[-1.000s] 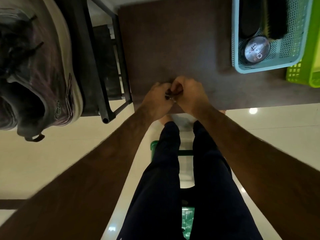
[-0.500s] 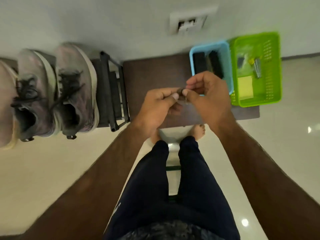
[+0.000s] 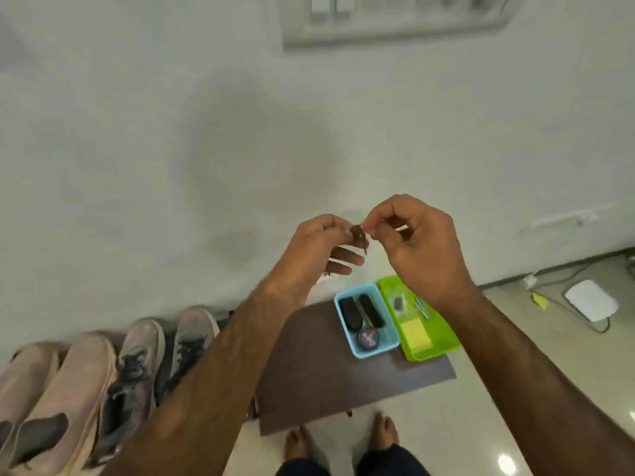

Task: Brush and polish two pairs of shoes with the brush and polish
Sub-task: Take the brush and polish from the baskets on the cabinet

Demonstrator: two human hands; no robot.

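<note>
Item 1, your left hand [image 3: 318,242]: raised before the wall [image 3: 171,149], thumb and forefinger pinching a small dark object [image 3: 358,232], the lower fingers lying straighter beneath it; item 2, your right hand [image 3: 419,245]: fingers curled, pinching the same object from the other side; what the object is cannot be told

Item 3, blue basket [image 3: 376,352]: on the dark brown board [image 3: 319,379] below your hands; holds two dark brushes [image 3: 350,312] side by side and the round polish tin [image 3: 368,338] at its near end; neither hand touches them

Item 4, green basket [image 3: 434,353]: touching the blue one on its right; holds a yellow pad [image 3: 415,333] and small items too blurred to tell

Item 5, grey laced shoes [image 3: 137,365]: one pair, left of the board, toes to the wall; item 6, beige slip-on shoes [image 3: 68,389]: one pair, just left of the grey

Item 7, your bare feet [image 3: 386,431]: at the board's near edge
</note>
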